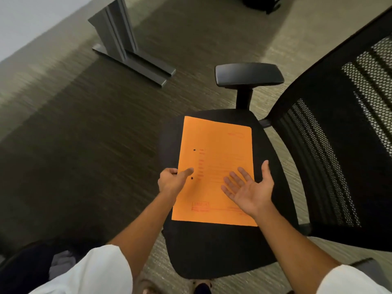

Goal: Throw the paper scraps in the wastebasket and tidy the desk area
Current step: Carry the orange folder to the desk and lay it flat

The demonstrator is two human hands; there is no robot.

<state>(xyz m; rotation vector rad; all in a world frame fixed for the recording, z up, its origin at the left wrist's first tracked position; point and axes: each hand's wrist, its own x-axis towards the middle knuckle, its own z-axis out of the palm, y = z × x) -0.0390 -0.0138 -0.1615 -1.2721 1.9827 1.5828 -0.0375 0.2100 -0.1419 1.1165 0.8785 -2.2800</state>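
Observation:
An orange folder (216, 158) with red print and two punched holes lies flat on the black seat (212, 251) of an office chair. My left hand (171, 181) grips the folder's left edge, thumb on top and fingers under it. My right hand (250, 187) hovers palm up and open over the folder's right side, holding nothing. No paper scraps or wastebasket are in view.
The chair's mesh backrest (339, 145) rises at the right and its armrest (248, 75) stands beyond the seat. A grey desk leg with a flat foot (131, 58) stands on the carpet at the upper left. A dark object (25, 270) sits at the lower left.

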